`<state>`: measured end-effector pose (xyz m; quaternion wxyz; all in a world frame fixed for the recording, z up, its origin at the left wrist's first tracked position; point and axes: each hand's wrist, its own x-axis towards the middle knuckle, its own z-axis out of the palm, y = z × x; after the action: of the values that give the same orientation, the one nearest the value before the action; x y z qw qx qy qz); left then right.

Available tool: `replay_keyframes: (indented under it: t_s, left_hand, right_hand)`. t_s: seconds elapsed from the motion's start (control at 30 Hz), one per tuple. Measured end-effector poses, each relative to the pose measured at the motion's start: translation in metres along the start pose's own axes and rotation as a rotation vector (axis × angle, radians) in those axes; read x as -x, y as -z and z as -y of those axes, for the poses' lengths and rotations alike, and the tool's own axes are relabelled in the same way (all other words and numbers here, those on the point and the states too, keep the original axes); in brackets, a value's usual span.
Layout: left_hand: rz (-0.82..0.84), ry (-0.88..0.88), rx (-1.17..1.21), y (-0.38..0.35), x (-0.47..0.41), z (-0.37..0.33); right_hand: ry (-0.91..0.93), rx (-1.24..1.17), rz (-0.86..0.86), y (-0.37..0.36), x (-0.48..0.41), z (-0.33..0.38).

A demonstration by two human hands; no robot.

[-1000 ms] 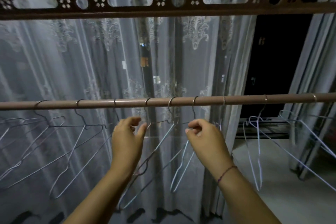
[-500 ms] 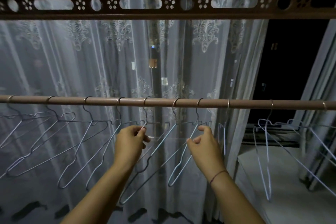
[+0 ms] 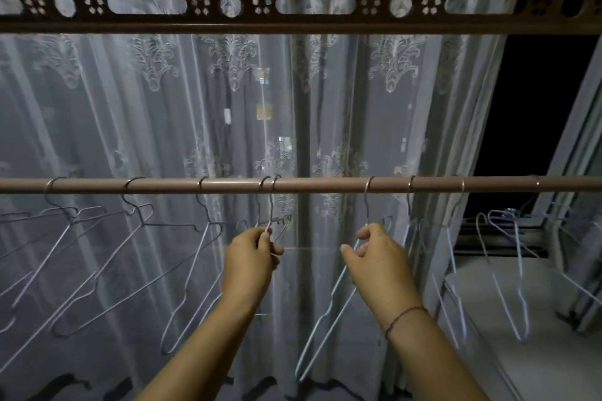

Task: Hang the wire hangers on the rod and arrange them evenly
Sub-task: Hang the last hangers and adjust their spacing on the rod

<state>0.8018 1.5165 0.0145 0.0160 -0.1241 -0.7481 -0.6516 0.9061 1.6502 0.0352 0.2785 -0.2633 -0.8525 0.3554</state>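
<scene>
A brown rod (image 3: 325,185) runs level across the view with several wire hangers hooked on it. My left hand (image 3: 250,257) pinches the necks of two hangers (image 3: 273,221) whose hooks sit close together near the rod's middle. My right hand (image 3: 374,254) holds the neck of a light-blue hanger (image 3: 329,306) hooked further right, with a wide gap between the two hands. More hangers (image 3: 97,270) hang slanted to the left. Others (image 3: 501,277) hang at the right.
A sheer white lace curtain (image 3: 163,124) hangs right behind the rod. A brown perforated beam (image 3: 293,6) crosses overhead. At the right are a dark window opening (image 3: 534,107) and a pale ledge (image 3: 521,319) below it.
The hands have moved apart along the rod: the right hand slid its hanger to the right, and the left hand's two hooks now sit bunched together. The camera view shifted left and up.
</scene>
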Motion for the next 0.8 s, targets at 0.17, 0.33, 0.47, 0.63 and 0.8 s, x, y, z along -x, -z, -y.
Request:
replay_keyframes:
  t_s: [0.17,0.33,0.47,0.63,0.8]
  left_hand:
    - [0.088,0.010,0.009,0.018,-0.015,0.004]
    - [0.121,0.005,0.065,0.030,-0.028,0.007]
    - [0.114,0.001,0.070,0.034,-0.034,0.011]
    - [0.046,-0.123,-0.131,0.037,-0.027,0.009]
    - [-0.028,-0.301,-0.289,0.031,-0.010,0.001]
  right_hand:
    - [-0.076,0.068,-0.023,-0.029,0.006,0.013]
    - [-0.085,0.015,-0.008,-0.048,0.005,0.027]
    - [-0.058,-0.023,0.024,-0.062,0.003,0.035]
    - [0.006,0.021,0.053,-0.061,0.003,0.038]
    - [0.015,0.094,-0.093,-0.030,0.005,0.024]
